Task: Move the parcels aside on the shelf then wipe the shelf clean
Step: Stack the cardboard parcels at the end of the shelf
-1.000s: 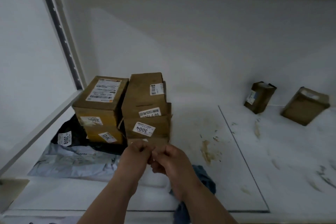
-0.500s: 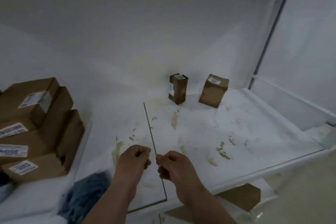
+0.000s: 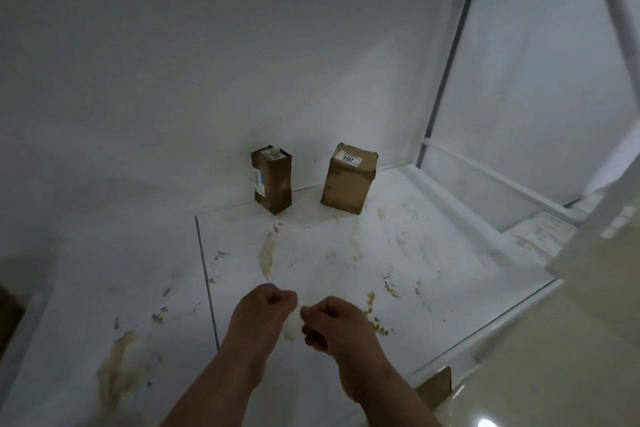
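Two parcels [image 3: 272,184] [image 3: 349,183] stand apart on the stained shelf [image 3: 433,253]; left hand [image 3: 265,303] and right hand [image 3: 334,321] have fingers curled together.

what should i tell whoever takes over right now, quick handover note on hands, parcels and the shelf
Left hand: closed in a loose fist, above the front of the shelf; whether it holds anything cannot be told.
Right hand: the same, close beside the left.
Parcels: narrow box and wider box stand upright at the back wall, apart from each other.
Shelf: brownish smears across most of the surface; no cloth in view.
Done: nothing shows as wiped on this section.
Left: move both boxes aside, fetch a cloth, wipe the smears.
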`<action>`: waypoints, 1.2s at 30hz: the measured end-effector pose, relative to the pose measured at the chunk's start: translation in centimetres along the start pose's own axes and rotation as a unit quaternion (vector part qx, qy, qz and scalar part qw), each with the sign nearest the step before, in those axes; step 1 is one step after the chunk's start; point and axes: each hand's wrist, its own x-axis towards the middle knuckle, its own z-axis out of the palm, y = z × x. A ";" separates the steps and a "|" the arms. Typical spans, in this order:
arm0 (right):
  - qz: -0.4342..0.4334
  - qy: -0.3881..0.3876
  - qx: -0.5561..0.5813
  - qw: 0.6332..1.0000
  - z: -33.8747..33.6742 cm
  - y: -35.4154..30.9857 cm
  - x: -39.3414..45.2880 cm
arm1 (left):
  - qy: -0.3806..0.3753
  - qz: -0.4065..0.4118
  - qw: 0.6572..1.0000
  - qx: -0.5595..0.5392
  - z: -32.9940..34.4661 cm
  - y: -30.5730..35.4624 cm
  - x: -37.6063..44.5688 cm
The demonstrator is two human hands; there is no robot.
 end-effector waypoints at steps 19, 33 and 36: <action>-0.072 0.093 -0.020 0.993 -7.6 -8.7 16.6 | 0.033 -0.022 0.997 -0.072 5.6 6.5 10.1; -0.022 0.111 -0.067 0.991 -12.4 -13.8 29.6 | 0.065 -0.021 0.992 -0.104 8.7 11.7 12.6; -0.048 0.119 -0.106 0.986 -11.4 -13.5 29.8 | 0.082 -0.032 0.990 -0.110 8.3 11.4 12.5</action>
